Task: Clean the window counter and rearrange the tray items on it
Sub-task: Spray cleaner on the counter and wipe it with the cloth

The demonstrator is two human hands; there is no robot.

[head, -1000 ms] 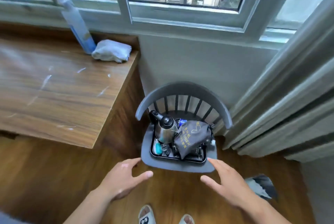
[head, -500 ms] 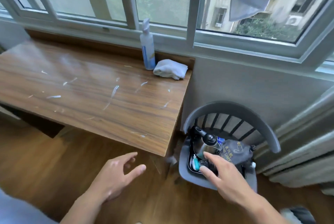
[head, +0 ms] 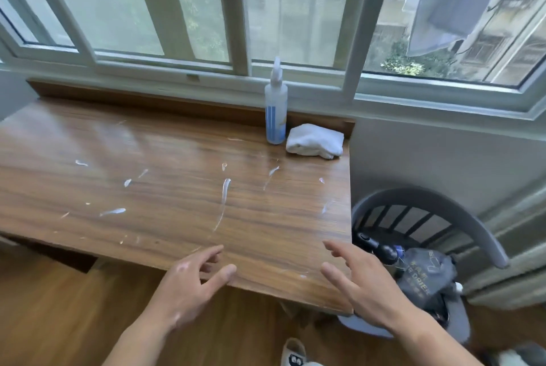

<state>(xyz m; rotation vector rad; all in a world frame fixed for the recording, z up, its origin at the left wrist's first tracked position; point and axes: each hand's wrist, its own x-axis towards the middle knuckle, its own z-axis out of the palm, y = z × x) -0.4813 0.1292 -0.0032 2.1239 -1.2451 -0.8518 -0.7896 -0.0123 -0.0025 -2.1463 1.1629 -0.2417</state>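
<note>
Counter (head: 165,194): glossy streaked woodgrain, white smears (head: 225,195).

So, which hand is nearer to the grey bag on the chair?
Right. The right hand is just left of the grey bag, at the counter corner; the left hand is farther left, at the front edge.

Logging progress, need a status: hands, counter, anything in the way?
Left hand, right hand open, empty, at counter near edge. Counter streaked white, unwiped. Spray bottle and cloth at back right, untouched. Nothing blocking them.
</note>
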